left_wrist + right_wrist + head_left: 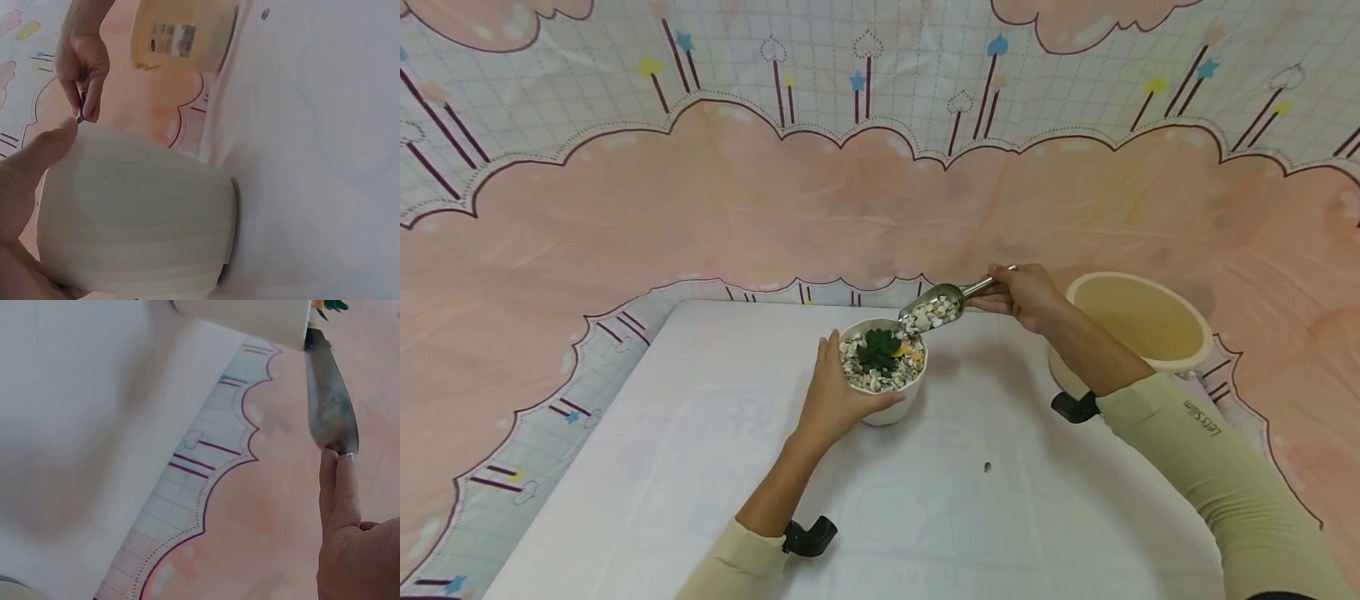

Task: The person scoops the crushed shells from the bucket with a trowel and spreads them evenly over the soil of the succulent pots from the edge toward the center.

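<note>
A white plant pot stands on the table, filled with small pale stones around a dark green succulent. Yellow-orange stones lie beside the plant. My left hand grips the pot, thumb along the near side and fingers on the far left. With my right hand I hold a metal scoop by its handle. Small stones fill the scoop, whose lip tilts down over the pot's right rear rim. In the left wrist view the pot's wall hides most of the scoop.
A cream-coloured bucket stands at the table's right rear, partly behind my right forearm. On the white table lies a small dark speck, right of the pot. A patterned pink cloth hangs behind the table's back edge.
</note>
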`<act>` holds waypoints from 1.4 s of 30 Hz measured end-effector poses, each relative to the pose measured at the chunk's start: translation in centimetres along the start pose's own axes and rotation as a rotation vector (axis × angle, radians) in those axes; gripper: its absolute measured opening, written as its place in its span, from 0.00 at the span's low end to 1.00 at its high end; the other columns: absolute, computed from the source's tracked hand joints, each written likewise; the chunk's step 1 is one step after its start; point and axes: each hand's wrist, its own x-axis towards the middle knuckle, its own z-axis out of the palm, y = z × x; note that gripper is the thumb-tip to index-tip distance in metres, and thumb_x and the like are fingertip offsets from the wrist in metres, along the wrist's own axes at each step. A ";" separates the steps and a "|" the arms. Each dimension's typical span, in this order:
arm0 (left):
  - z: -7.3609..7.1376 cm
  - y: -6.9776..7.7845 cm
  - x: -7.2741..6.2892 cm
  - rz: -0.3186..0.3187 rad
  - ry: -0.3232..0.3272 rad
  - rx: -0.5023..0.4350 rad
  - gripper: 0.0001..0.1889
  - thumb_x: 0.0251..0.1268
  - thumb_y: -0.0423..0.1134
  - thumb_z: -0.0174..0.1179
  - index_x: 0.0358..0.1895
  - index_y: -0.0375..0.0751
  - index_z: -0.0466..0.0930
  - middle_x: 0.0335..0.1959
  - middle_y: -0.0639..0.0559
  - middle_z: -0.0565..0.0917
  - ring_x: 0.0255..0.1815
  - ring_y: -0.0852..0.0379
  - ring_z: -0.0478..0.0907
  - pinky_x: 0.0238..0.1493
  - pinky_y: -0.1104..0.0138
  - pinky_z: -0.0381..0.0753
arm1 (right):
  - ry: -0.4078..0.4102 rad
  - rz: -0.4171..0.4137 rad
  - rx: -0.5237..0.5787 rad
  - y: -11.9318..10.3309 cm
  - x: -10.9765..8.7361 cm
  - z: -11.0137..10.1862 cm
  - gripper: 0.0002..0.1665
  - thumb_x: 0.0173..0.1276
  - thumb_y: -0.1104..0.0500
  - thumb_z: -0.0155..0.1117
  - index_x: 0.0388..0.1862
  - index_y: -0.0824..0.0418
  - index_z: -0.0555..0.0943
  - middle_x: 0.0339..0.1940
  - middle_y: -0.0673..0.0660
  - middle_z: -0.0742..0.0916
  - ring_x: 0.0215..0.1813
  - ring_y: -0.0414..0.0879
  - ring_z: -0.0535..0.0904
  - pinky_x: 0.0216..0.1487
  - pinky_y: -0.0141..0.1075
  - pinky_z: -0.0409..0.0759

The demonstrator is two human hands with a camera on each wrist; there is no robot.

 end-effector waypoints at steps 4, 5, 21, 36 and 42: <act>0.1 -0.3 0.2 0.028 0.015 0.010 0.71 0.45 0.54 0.86 0.85 0.31 0.44 0.84 0.29 0.48 0.84 0.31 0.46 0.76 0.39 0.58 | 0.001 -0.003 -0.010 -0.1 -0.1 0.1 0.18 0.89 0.58 0.45 0.52 0.75 0.72 0.32 0.62 0.90 0.34 0.50 0.92 0.46 0.37 0.87; 0.0 -0.4 0.3 0.039 0.011 0.007 0.71 0.45 0.54 0.86 0.84 0.30 0.45 0.84 0.29 0.49 0.84 0.31 0.47 0.76 0.38 0.58 | 0.001 -0.002 -0.011 -0.1 0.0 0.1 0.18 0.89 0.58 0.45 0.52 0.75 0.72 0.31 0.62 0.90 0.34 0.50 0.92 0.46 0.37 0.87; -1.6 -0.7 1.2 0.075 -0.132 -0.040 0.68 0.46 0.51 0.85 0.85 0.34 0.46 0.85 0.35 0.50 0.85 0.38 0.44 0.77 0.38 0.55 | -0.009 -0.002 0.007 -0.2 0.0 -0.1 0.17 0.89 0.59 0.45 0.52 0.75 0.71 0.31 0.62 0.90 0.33 0.50 0.92 0.46 0.37 0.87; -0.6 -0.6 0.6 0.110 -0.046 -0.012 0.66 0.46 0.50 0.85 0.83 0.30 0.49 0.83 0.32 0.54 0.85 0.35 0.44 0.77 0.38 0.55 | 0.005 -0.009 0.008 0.0 -0.1 0.0 0.16 0.88 0.59 0.46 0.48 0.73 0.73 0.31 0.62 0.90 0.34 0.50 0.92 0.47 0.37 0.86; -1.2 -0.7 1.0 0.128 -0.105 -0.041 0.67 0.46 0.49 0.84 0.84 0.32 0.48 0.84 0.36 0.54 0.86 0.39 0.42 0.78 0.40 0.54 | 0.002 -0.018 0.009 -0.1 -0.3 -0.1 0.16 0.88 0.60 0.47 0.45 0.72 0.75 0.31 0.62 0.90 0.34 0.50 0.92 0.46 0.37 0.87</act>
